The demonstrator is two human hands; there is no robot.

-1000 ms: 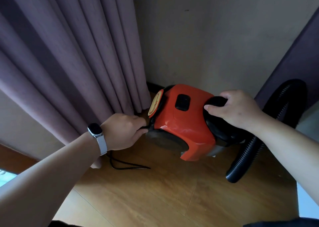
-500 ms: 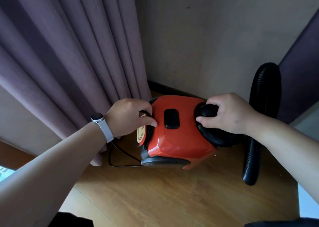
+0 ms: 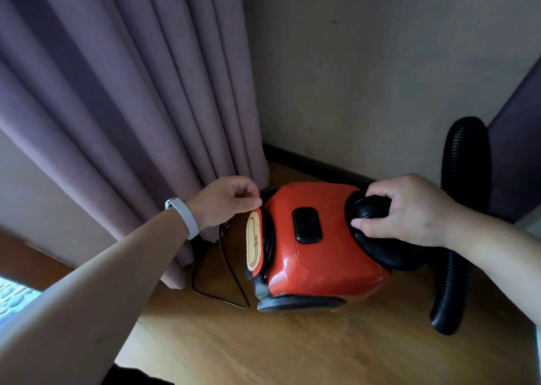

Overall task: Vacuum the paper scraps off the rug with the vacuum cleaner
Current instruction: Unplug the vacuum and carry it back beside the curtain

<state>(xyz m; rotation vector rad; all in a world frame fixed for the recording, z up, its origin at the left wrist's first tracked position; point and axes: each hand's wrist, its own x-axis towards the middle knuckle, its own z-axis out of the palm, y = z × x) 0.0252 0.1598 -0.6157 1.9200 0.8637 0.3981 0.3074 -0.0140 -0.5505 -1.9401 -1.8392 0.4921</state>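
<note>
Setup only. Vacuum cleaner (image 3: 322, 256) sits on corner floor (image 3: 292, 349). Curled left hand (image 3: 228, 201) pinches cord (image 3: 225, 256) at its 9 o'clock; right hand (image 3: 409, 209) grips handle (image 3: 370, 207). Vacuuming not begun; rug, scraps unseen.

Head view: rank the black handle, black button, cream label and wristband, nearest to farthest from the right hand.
1. Black handle: gripped by the right hand.
2. Black button: atop the red vacuum.
3. Cream label: vacuum's left end.
4. Wristband: far left.
</note>
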